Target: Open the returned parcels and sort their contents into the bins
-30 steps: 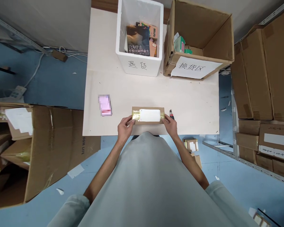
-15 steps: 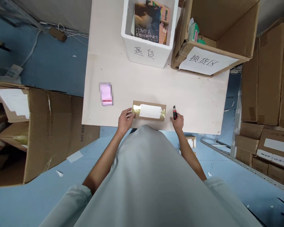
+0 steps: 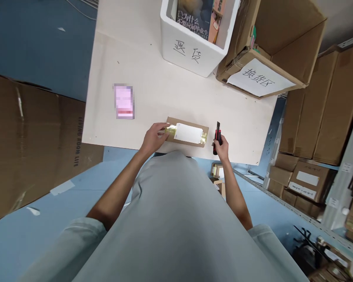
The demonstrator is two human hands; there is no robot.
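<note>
Your desk (image 3: 164,94) is a pale wooden top standing on a blue floor (image 3: 32,43). A large brown carton (image 3: 32,137) sits on the floor to your left, and stacked cartons (image 3: 312,113) stand to your right. At the far edge of the desk a white foam bin (image 3: 191,55) holds books (image 3: 194,15). Just beside it, to the right, an open cardboard box (image 3: 285,35) carries a paper sign (image 3: 260,78) on its front. A blurred pink item (image 3: 124,101) lies alone on the left part of the desk.

The flat, white-labelled cardboard parcel (image 3: 187,132) lies close to the desk's near edge, straight in front of you. Your left hand (image 3: 153,137) rests on the parcel's left end, its fingers laid out flat over the shiny taped edge, not wrapped around it. Your right hand (image 3: 222,147) is just beside the parcel's right end, not touching it. Its fingers are clenched around the red-and-black utility knife (image 3: 217,135), whose tip points away from you.
</note>
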